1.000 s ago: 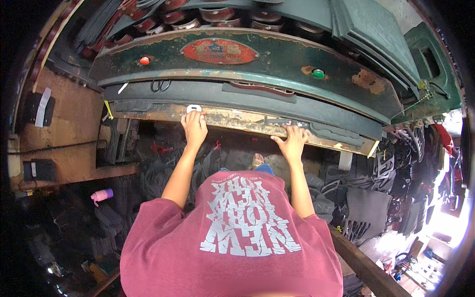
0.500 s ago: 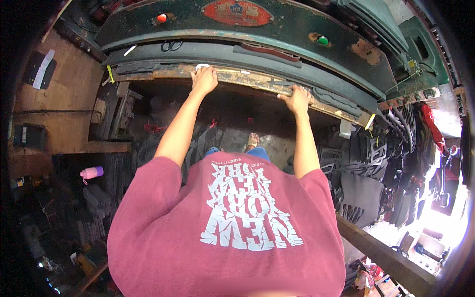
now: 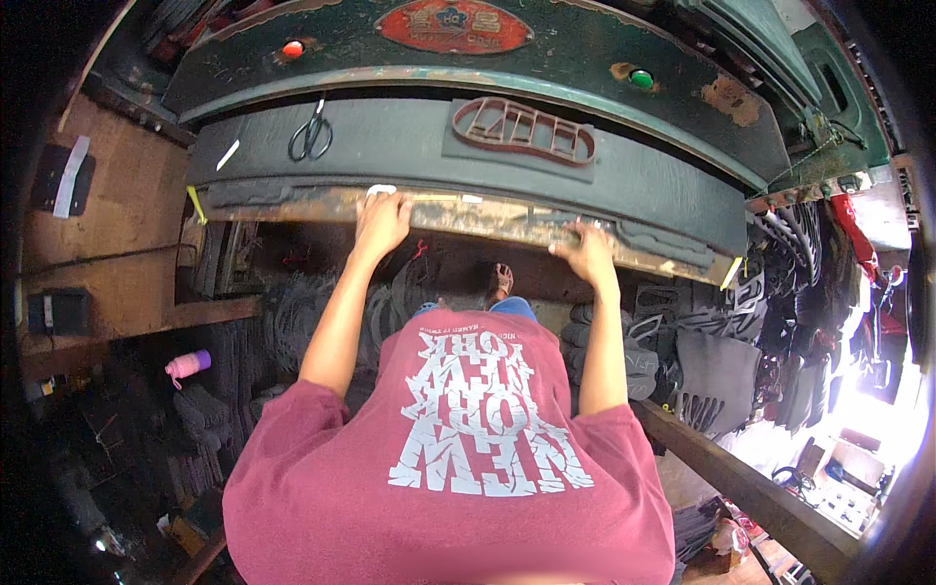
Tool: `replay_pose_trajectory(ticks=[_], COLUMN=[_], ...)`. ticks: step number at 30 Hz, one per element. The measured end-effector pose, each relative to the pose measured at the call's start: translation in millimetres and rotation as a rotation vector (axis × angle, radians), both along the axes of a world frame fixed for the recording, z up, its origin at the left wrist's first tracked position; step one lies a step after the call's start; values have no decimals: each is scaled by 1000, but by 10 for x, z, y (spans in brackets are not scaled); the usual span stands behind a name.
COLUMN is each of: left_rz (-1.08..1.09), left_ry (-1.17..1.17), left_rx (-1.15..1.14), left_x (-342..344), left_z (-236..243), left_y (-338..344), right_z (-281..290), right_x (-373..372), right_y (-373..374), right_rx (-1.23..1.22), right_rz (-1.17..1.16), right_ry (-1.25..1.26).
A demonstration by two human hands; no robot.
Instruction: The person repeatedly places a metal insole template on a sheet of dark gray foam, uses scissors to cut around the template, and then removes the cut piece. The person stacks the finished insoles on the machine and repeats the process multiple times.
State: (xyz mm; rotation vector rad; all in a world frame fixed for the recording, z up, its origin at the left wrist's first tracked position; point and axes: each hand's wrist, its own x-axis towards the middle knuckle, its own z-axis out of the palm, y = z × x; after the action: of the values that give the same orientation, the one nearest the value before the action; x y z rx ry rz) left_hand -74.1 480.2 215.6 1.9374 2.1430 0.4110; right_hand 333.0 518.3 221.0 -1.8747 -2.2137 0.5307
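Observation:
My left hand grips the near edge of a worn wooden board, its fingers over the top; a small white piece shows by the fingertips. Farther right, my right hand holds the same edge, fingers on top and thumb stretched along the front. Over the board lies a dark grey sheet. A sole-shaped cutting die with reddish-brown walls stands on a dark rubber piece on it. Black-handled scissors lie left of the die, their tips toward the machine.
A dark green press machine spans the far side, with a red button and a green button. Black sole-shaped cutouts hang at right above a wooden beam. A pink and purple bottle is at left.
The board has come out from under the machine toward me, with both hands on it. More of the dark sheet, the scissors and the cutting die now show.

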Motion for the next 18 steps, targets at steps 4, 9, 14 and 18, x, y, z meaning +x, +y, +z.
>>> replay_pose_trajectory(ticks=[4,9,14,18], left_rz=[114,183,322,300], left_ry=[-666,-692,-777,-801], left_rx=[103,39,-86,73], left_x=[91,496,654,478], left_z=[185,196,104,51], left_y=[93,484,999,1413], right_z=[189,236,274,403], right_x=[205,71,-210,-483], right_y=[157,563,681,400], right_rx=[-200,109,83,-108], right_rz=[-200,-428,-416,-407], right_ry=[721,455,115,271])
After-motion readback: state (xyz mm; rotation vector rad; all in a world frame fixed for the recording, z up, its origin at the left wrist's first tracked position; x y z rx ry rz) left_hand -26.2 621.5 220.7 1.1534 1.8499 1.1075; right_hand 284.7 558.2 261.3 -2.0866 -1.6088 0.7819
